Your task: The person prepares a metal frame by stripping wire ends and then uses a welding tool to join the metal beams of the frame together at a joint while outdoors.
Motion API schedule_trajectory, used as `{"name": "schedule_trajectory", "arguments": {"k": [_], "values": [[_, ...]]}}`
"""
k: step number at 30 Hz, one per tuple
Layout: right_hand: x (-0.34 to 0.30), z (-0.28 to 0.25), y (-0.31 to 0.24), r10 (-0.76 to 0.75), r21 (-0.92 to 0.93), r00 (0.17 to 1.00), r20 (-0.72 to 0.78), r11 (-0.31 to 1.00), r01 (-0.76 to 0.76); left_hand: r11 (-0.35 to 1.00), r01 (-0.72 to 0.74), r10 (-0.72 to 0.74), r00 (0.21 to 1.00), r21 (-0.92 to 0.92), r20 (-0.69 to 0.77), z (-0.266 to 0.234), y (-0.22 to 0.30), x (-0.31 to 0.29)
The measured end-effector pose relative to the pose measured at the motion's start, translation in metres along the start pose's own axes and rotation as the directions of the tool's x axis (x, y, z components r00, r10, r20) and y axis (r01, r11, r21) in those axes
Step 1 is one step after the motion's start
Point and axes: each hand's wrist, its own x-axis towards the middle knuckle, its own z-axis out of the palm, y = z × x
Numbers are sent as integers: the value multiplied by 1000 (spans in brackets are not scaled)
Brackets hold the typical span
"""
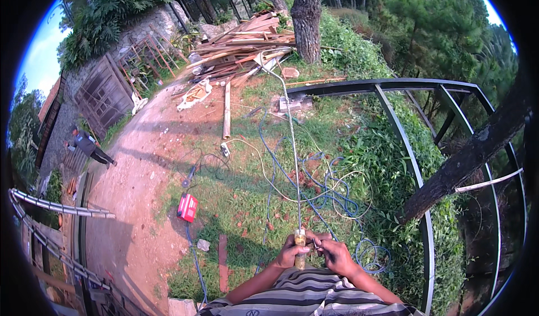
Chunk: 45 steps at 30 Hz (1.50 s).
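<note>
A long thin metal rod [293, 147] with a bent far end stretches away from my body over the grass. At its near end is a yellowish, worn-looking cylinder [300, 242], like a handle. My left hand [288, 253] is closed around this cylinder, with the thumb across it. Just to the right, my right hand [337, 255] is closed, its fingertips pinched beside the cylinder. What those fingers hold, if anything, is too small to make out. Both hands are close in front of my striped shirt.
Blue hose [345, 203] and pale cable lie looped on the grass. A red and white machine [187, 207] stands at left. Dark metal framing [401, 130] and a leaning trunk [449, 184] rise at right. Beyond are a lumber pile [241, 46] and another person [87, 144].
</note>
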Motion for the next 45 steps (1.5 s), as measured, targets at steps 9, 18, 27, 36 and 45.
{"name": "schedule_trajectory", "arguments": {"k": [9, 18, 27, 36, 45], "values": [[-6, 0, 5, -55, -24, 998, 23, 998, 56, 998, -12, 13, 1000, 70, -2, 12, 6, -3], [-7, -2, 0, -82, -37, 996, 28, 996, 83, 998, -37, 36, 999, 47, 25, 13, 9, -7], [-10, 0, -6, -64, -41, 998, -1, 997, 64, 995, -12, 16, 999, 99, -41, 28, 17, -9], [-17, 15, 2, -55, 45, 997, -62, 997, 58, 977, -4, 30, 993, 215, -116, 37, 3, -16], [-20, 21, 8, 55, 148, 998, -42, 988, -48, 996, 9, 5, 988, 88, -157, 37, 3, -17]]}}
